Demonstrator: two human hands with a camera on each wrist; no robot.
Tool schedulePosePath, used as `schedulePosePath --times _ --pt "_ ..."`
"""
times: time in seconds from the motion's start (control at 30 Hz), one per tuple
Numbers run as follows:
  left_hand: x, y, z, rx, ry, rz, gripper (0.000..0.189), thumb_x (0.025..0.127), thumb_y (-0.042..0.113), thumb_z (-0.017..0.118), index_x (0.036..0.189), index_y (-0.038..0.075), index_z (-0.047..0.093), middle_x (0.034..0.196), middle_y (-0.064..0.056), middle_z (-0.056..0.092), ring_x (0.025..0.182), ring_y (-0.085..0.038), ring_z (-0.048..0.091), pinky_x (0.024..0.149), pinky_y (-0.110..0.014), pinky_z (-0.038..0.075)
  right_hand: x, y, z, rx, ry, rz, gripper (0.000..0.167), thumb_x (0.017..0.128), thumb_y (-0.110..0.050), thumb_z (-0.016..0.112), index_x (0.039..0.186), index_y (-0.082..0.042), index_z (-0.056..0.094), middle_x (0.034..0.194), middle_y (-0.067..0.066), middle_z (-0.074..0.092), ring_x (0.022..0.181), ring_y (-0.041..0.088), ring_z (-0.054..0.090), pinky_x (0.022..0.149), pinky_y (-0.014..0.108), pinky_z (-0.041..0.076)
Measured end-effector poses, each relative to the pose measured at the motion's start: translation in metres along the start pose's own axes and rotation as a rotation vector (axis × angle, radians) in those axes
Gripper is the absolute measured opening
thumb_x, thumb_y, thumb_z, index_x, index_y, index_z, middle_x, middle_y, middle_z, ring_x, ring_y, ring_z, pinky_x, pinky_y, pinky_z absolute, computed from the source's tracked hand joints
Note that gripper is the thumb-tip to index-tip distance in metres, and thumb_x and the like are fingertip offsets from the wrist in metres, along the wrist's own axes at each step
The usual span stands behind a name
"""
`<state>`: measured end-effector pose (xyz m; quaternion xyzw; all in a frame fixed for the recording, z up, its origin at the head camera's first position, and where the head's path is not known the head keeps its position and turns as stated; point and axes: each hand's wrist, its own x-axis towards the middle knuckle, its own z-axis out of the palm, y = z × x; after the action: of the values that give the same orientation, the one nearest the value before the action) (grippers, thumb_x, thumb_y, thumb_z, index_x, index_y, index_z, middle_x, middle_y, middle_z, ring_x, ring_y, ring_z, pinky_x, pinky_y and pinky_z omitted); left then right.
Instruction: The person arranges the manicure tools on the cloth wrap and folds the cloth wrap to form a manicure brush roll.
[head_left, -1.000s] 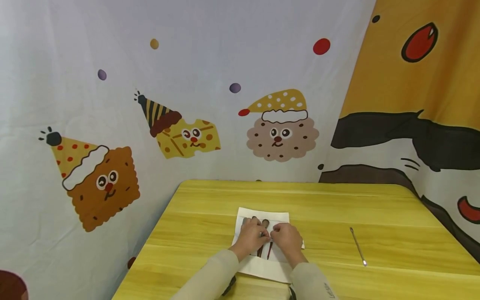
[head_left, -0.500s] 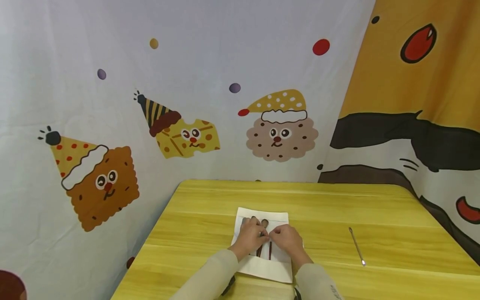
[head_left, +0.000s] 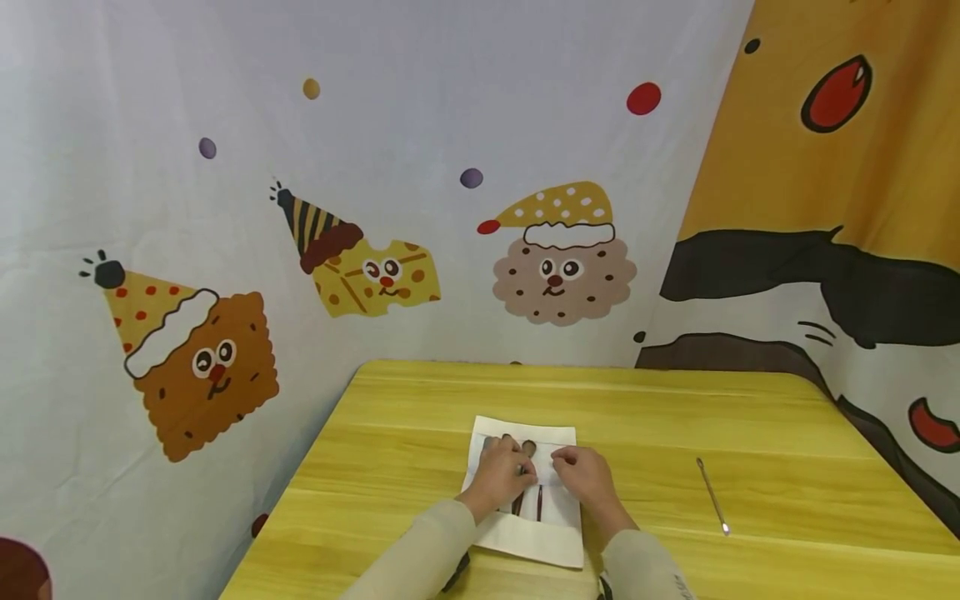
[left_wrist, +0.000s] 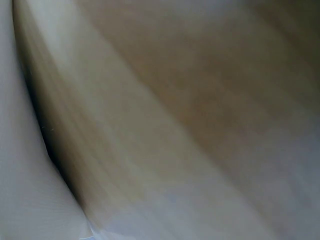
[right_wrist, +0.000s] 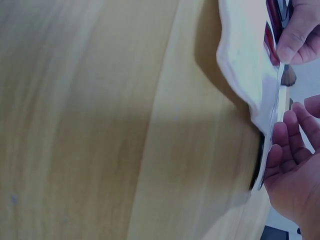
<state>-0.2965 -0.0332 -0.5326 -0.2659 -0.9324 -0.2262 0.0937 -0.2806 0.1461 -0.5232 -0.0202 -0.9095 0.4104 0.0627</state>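
Note:
A white brush pouch (head_left: 551, 542) lies unfolded, holding several makeup brushes with dark red handles; one brush head (head_left: 528, 448) shows between my hands. My left hand (head_left: 501, 471) lies over the brushes. In the right wrist view, the left thumb (right_wrist: 290, 50) and a finger pinch the edge of the pouch's inner band beside the handles. My right hand (head_left: 588, 477) is over the pouch's right side, apart from the left. Its fingers (right_wrist: 282, 140) are loosely bent at the pouch edge, with nothing seen between them. The left wrist view is blurred and shows no fingers.
A thin metal stick (head_left: 712, 497) with widened ends lies on the yellow wood-grain table (head_left: 810, 467), right of the pouch. A dark object (head_left: 456, 573) is partly hidden by the left sleeve. Behind the table hangs a cartoon-print curtain (head_left: 420, 100).
My right hand has moved right, away from the left hand, uncovering the pouch's middle. The left hand stays over the brushes. The right-hand brush handle stands straighter than before.

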Motion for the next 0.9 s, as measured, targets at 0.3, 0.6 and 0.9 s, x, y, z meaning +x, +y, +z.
schedulePosePath --times 0.3,0.6,0.9 --pt "-0.001 0.003 -0.003 -0.014 -0.001 -0.001 0.007 0.086 0.026 0.078 0.080 0.023 0.076 0.095 0.005 0.054 0.088 -0.013 0.044 0.080 -0.034 0.037 0.000 0.002 0.003 -0.082 -0.134 -0.103 0.016 0.086 -0.007 0.062 0.089 -0.010 0.078 0.093 0.004 0.072 0.081 0.020 0.061 0.071 0.039 0.049" --pt "-0.002 0.003 -0.004 -0.012 0.019 0.018 0.009 0.087 0.025 0.077 0.079 0.021 0.074 0.093 0.005 0.054 0.087 -0.013 0.044 0.080 -0.035 0.037 0.000 -0.001 0.008 -0.181 -0.194 -0.160 0.022 0.079 0.000 0.058 0.085 -0.010 0.076 0.083 0.000 0.066 0.071 0.017 0.051 0.065 0.035 0.044" --pt "-0.005 0.005 -0.004 -0.003 -0.006 -0.004 0.009 0.087 0.025 0.076 0.079 0.024 0.074 0.098 0.005 0.055 0.091 -0.014 0.046 0.082 -0.037 0.039 0.000 0.012 -0.005 -0.015 -0.046 -0.086 0.023 0.089 0.001 0.057 0.103 -0.004 0.074 0.093 0.007 0.068 0.083 0.021 0.058 0.074 0.040 0.049"
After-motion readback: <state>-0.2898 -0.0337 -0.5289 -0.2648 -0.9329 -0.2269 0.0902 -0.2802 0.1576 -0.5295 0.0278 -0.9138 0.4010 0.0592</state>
